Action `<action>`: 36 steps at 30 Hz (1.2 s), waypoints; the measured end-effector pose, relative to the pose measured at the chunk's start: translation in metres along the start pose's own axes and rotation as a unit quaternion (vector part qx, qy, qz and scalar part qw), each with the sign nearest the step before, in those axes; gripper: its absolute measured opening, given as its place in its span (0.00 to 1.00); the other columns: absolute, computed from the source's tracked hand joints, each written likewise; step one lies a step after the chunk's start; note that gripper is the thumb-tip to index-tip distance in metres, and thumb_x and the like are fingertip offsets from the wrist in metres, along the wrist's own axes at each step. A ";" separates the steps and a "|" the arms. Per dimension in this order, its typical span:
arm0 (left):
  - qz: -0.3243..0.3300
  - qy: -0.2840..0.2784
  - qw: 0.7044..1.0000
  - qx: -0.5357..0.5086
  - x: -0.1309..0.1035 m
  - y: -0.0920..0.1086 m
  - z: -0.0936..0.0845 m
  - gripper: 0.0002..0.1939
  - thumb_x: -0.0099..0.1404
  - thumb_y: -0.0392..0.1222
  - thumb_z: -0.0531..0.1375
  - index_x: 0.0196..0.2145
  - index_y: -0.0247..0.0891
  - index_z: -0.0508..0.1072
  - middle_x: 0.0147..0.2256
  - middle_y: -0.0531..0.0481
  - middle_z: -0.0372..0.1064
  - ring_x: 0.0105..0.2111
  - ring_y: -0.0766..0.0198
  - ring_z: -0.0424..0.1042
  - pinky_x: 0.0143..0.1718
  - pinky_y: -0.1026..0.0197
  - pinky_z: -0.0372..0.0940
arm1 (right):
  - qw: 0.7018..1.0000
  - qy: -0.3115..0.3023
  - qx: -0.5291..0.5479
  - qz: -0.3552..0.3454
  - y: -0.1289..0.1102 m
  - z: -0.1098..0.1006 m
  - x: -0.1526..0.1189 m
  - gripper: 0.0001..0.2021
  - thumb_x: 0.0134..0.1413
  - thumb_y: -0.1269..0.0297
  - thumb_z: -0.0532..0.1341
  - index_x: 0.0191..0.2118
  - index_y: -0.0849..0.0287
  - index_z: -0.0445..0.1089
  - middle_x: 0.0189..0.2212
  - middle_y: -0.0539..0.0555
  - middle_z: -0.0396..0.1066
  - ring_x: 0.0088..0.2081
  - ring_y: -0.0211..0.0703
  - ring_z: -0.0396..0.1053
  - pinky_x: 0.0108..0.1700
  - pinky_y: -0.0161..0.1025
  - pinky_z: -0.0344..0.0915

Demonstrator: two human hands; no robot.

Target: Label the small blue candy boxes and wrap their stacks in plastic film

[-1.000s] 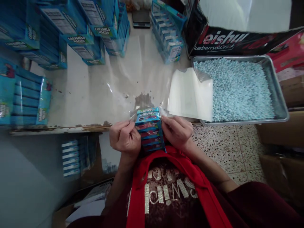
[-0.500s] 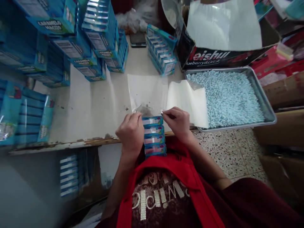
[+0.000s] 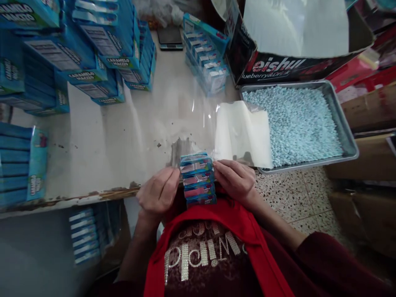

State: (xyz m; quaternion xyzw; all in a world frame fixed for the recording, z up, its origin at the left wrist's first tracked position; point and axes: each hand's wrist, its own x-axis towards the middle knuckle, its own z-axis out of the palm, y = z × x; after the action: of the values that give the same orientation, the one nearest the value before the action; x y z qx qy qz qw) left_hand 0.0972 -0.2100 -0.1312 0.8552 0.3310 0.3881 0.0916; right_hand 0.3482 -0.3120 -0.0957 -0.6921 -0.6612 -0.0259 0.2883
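Note:
A column of small blue packets [image 3: 199, 178] lies at the table's front edge, against the red apron. Clear plastic film, hard to make out, covers its far end. My left hand [image 3: 161, 187] pinches the film at the left side of the upper packets. On the right side, my right hand [image 3: 236, 178] is closed with its fingertips on the film's other edge. Just beyond my right hand lies a cream-coloured sheet [image 3: 238, 132], partly over the rim of a metal tray [image 3: 351, 136] of light blue pellets [image 3: 297, 123].
Stacked blue boxes [image 3: 105, 37] fill the back left, with another box [image 3: 37, 165] at the left edge. A display box of packets [image 3: 206, 53] and a dark scale [image 3: 170, 38] are at the back. A black carton [image 3: 278, 68] stands behind the tray.
Both hands have come down toward me and slightly apart, drawing the clear film over the upper packets. The view has shifted, moving the left-hand boxes further left.

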 end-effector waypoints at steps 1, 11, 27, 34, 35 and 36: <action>0.001 0.001 1.000 -0.005 -0.007 -0.004 0.001 0.11 0.68 0.37 0.72 0.48 0.46 0.85 0.42 0.45 0.84 0.42 0.56 0.84 0.46 0.57 0.75 | 1.000 0.004 0.010 -0.003 0.001 0.003 -0.001 0.11 0.72 0.65 0.63 0.49 0.46 0.83 0.43 0.50 0.87 0.41 0.41 0.85 0.41 0.40 0.80; -0.173 0.099 0.979 0.040 0.000 -0.003 0.049 0.06 0.66 0.41 0.66 0.40 0.41 0.73 0.35 0.46 0.77 0.38 0.57 0.78 0.42 0.57 0.71 | 0.990 0.126 0.058 -0.040 0.007 0.037 -0.001 0.10 0.66 0.74 0.66 0.46 0.50 0.77 0.42 0.50 0.84 0.40 0.40 0.82 0.42 0.39 0.77; -0.424 0.195 0.836 -0.290 0.004 0.038 0.071 0.13 0.71 0.51 0.66 0.43 0.40 0.72 0.36 0.53 0.71 0.36 0.67 0.73 0.39 0.65 0.69 | 0.984 0.143 0.104 0.028 -0.003 0.059 -0.015 0.06 0.72 0.72 0.58 0.47 0.52 0.67 0.37 0.50 0.72 0.36 0.40 0.72 0.36 0.38 0.68; -0.431 0.242 0.835 -0.241 -0.003 0.018 0.082 0.17 0.61 0.47 0.72 0.41 0.40 0.69 0.35 0.55 0.70 0.33 0.68 0.73 0.37 0.64 0.69 | 0.985 0.132 0.083 0.071 0.004 0.069 -0.017 0.05 0.70 0.70 0.59 0.42 0.53 0.69 0.30 0.48 0.77 0.30 0.39 0.73 0.33 0.37 0.68; -0.430 0.239 0.838 -0.235 -0.003 0.015 0.081 0.16 0.62 0.47 0.71 0.40 0.40 0.69 0.34 0.55 0.70 0.33 0.68 0.72 0.38 0.64 0.69 | 0.982 0.136 0.091 0.093 0.004 0.069 -0.016 0.05 0.70 0.69 0.59 0.40 0.53 0.69 0.30 0.47 0.76 0.29 0.38 0.73 0.33 0.37 0.68; -0.427 0.226 0.843 -0.236 -0.004 0.013 0.080 0.15 0.63 0.46 0.71 0.39 0.39 0.70 0.33 0.55 0.70 0.32 0.68 0.72 0.37 0.64 0.69 | 0.979 0.139 0.103 0.109 0.004 0.070 -0.015 0.05 0.69 0.69 0.59 0.40 0.53 0.69 0.30 0.47 0.76 0.29 0.38 0.72 0.33 0.37 0.68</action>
State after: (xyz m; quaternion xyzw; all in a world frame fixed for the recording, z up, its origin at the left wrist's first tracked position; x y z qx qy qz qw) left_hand 0.1597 -0.2148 -0.1824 0.4706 0.5735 0.5596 0.3694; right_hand 0.3259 -0.2953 -0.1613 -0.7163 -0.5347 -0.0221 0.4478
